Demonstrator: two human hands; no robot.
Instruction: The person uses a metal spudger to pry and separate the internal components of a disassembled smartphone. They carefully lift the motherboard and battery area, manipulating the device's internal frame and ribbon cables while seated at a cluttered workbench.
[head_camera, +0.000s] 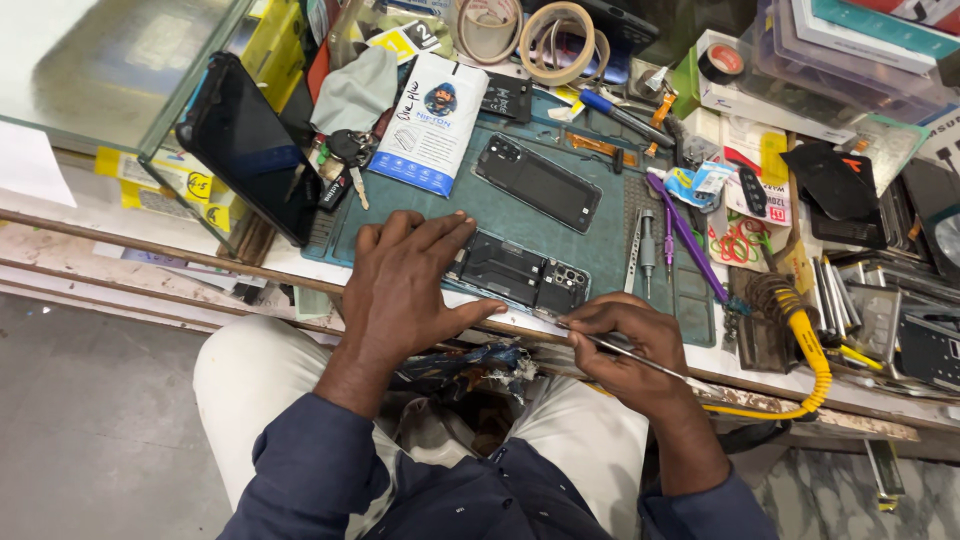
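Two hands work on an opened phone at the front edge of the green mat.

Head view: the left hand (405, 290) lies flat with spread fingers on the opened phone (520, 272); the right hand (625, 345) pinches thin metal tweezers (640, 362) at the phone's near corner. A black back cover (537, 182) lies mid-mat (600, 245).

Single head camera, looking steeply down over lap onto bench (150, 215), close above green mat (600, 245).
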